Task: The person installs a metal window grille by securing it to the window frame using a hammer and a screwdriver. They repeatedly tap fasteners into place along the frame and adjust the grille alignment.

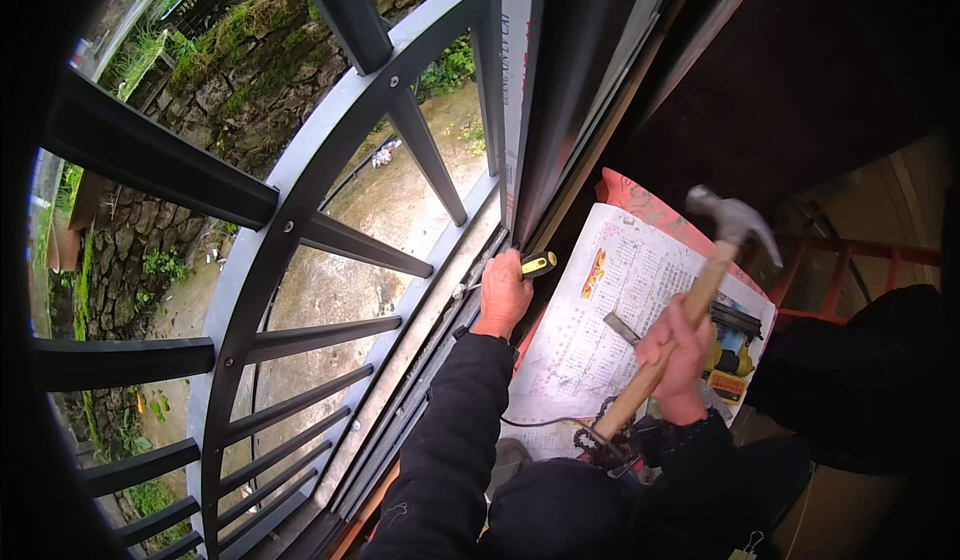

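Observation:
My left hand (505,295) is closed around a screwdriver (540,264) with a yellow and black handle. Its handle end sticks out to the right of my fist. That hand is at the dark window track (440,355), where grey debris lies by the sill. In my right hand (677,360) is a claw hammer (706,282), gripped by its wooden handle. The hammer's metal head is raised up and to the right, apart from the screwdriver. Beneath the hammer is a printed paper sheet (560,335) spread over a red surface (640,198).
A dark metal grille (250,290) curves outside the window, with concrete ground and a mossy stone wall beyond. On the paper lie a flat metal piece (621,328) and a yellow and black tool (738,360). A dark cable (545,421) runs near my lap. Red metal bars (835,280) stand at right.

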